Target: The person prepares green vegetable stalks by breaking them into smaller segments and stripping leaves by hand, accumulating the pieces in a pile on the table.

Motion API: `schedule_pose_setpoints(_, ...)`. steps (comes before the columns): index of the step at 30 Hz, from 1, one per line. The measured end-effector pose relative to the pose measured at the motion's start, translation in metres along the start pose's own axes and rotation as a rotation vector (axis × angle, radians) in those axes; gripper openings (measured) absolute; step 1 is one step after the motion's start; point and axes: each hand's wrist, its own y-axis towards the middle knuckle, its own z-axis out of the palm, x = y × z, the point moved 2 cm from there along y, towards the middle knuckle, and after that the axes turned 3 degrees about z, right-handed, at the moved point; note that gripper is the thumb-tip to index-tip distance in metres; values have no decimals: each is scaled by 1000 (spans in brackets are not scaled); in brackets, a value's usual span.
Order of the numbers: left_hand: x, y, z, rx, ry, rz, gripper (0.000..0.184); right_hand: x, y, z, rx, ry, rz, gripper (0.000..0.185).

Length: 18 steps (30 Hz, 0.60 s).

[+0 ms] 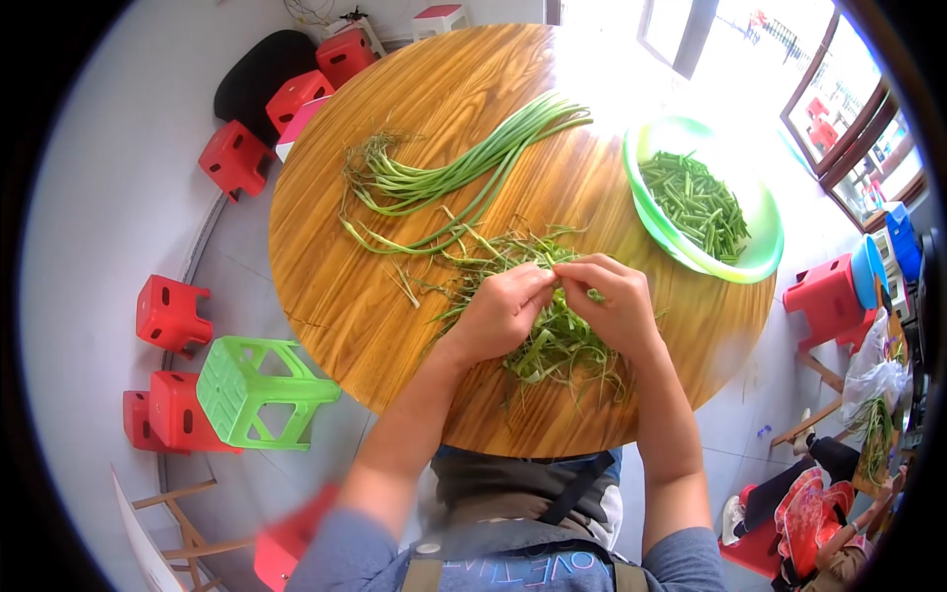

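Over a heap of green peelings and leafy scraps (567,345), my two hands meet, fingertips almost touching. My left hand (508,308) is closed in a pinch, and my right hand (612,301) pinches from the other side. Between them is a thin green stem, apparently a garlic scape, mostly hidden by the fingers. Beyond the heap lies a bundle of long garlic scapes (464,173), its withered ends to the left. At the right, a green-rimmed bowl (639,202) holds short cut green pieces (695,205).
The round wooden table (335,237) reaches close to my body. Red stools (170,314) and a green stool (242,390) stand on the left. At the lower right sits another person (829,533) beside a plastic bag (873,370) and more green stems (875,439).
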Motion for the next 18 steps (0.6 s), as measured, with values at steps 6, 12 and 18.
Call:
schedule_pose_setpoints(6,2,-1,-3,-41,-256,-144,17,-6,-1,-2,8,324,295,14)
schedule_pose_setpoints(12,-8,0,-10,-108,-537,-377,16,-8,-1,-16,-162,635,469,15)
schedule_pose_setpoints(18,3,-1,-17,-259,-864,-390,18,-38,2,-49,-454,1190,402,19)
